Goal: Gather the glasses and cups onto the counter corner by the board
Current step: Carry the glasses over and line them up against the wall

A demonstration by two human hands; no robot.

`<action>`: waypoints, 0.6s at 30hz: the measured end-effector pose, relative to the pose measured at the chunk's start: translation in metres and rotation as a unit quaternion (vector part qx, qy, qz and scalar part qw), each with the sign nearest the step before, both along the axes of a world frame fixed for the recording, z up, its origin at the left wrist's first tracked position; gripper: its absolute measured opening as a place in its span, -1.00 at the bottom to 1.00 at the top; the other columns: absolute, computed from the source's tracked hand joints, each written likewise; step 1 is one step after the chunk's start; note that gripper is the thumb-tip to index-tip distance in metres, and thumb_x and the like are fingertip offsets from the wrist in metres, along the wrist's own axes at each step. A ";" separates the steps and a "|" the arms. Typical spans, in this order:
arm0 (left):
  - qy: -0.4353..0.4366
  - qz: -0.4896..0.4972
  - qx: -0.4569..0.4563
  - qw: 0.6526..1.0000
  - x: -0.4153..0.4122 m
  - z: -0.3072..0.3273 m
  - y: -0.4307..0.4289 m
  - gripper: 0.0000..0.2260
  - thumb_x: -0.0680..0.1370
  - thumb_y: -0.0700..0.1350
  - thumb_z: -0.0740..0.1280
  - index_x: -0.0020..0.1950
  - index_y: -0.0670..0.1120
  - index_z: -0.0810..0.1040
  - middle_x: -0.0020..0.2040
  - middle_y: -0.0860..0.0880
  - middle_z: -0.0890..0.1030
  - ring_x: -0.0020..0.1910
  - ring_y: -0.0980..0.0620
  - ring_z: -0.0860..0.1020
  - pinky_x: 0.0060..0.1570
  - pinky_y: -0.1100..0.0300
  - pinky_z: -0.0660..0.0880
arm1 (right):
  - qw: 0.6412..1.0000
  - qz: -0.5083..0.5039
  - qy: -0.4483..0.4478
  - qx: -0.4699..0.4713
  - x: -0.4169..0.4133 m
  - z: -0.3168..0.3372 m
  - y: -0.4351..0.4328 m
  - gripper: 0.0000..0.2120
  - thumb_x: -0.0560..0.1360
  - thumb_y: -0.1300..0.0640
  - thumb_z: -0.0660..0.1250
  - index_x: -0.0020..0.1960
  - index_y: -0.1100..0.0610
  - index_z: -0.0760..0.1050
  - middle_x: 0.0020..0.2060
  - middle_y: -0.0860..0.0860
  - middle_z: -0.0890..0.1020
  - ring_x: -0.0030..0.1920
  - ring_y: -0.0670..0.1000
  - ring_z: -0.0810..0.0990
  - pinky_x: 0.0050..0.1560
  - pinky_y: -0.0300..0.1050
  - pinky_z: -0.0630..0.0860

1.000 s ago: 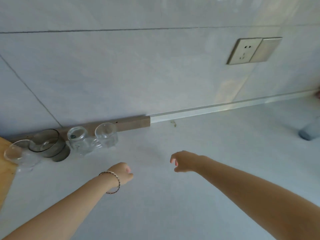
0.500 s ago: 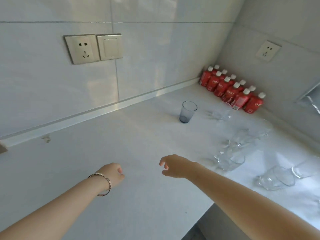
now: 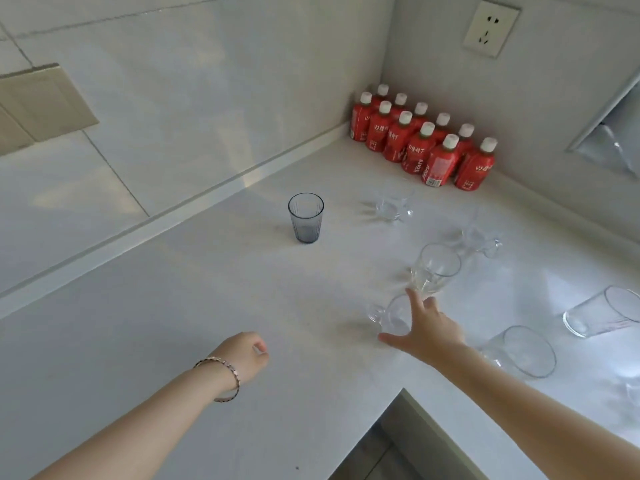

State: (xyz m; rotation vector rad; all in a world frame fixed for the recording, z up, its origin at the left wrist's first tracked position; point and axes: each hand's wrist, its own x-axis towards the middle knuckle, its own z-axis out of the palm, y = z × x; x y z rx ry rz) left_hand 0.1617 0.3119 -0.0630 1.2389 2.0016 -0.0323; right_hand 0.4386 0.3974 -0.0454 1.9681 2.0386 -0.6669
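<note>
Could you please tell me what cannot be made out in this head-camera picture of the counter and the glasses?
- The board's corner: outside the frame.
- The clear cup under the right hand: fingers cover it, so contact is uncertain.
- The glass at the right edge: cut off.
- The red bottles: label print too small to read.
- The left hand: curled, its palm hidden.

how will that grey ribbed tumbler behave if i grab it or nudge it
The grey ribbed tumbler looks empty, so probably light. It stands upright on a base narrower than its rim, so a high nudge may tip it, and once down it would likely roll. The ribs should help grip, though it may be breakable.
</note>
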 end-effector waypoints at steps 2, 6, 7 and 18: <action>-0.001 -0.004 -0.009 1.000 0.004 0.001 0.007 -0.90 0.52 -0.13 0.21 -0.01 -0.04 0.49 -0.05 0.01 0.51 -0.06 0.02 0.50 0.00 0.23 0.44 | 1.000 -0.007 0.013 0.021 -0.003 -0.006 0.004 -0.15 0.32 -0.32 0.35 0.43 0.02 0.06 0.25 0.13 0.36 0.18 0.19 0.52 0.08 0.02 0.51; 0.024 0.001 0.012 1.000 0.010 0.009 0.044 -0.72 0.53 -0.14 0.22 0.23 -0.12 0.48 0.17 -0.08 0.58 0.16 -0.05 0.53 0.18 0.21 0.42 | 0.999 0.005 0.045 0.020 -0.005 -0.005 0.019 -0.24 0.34 -0.24 0.37 0.41 -0.04 0.12 0.26 0.09 0.38 0.18 0.15 0.53 0.07 -0.03 0.52; 0.033 0.004 0.028 0.999 0.011 0.012 0.059 -0.68 0.53 -0.13 0.24 0.28 -0.12 0.44 0.24 -0.10 0.55 0.22 -0.06 0.50 0.22 0.19 0.40 | 0.998 0.012 0.051 0.018 -0.005 -0.003 0.022 -0.23 0.34 -0.22 0.38 0.42 -0.07 0.12 0.28 0.07 0.38 0.19 0.14 0.53 0.07 -0.05 0.51; 0.004 0.121 0.197 0.973 0.023 0.006 0.237 -0.01 0.31 0.02 0.52 0.52 -0.05 -0.07 0.55 -0.06 0.06 0.51 -0.06 0.16 0.47 -0.02 0.19 | 0.988 0.056 0.131 0.056 -0.018 0.012 0.068 -0.21 0.31 -0.22 0.40 0.42 -0.17 0.10 0.27 -0.06 0.37 0.18 0.04 0.51 0.00 -0.11 0.49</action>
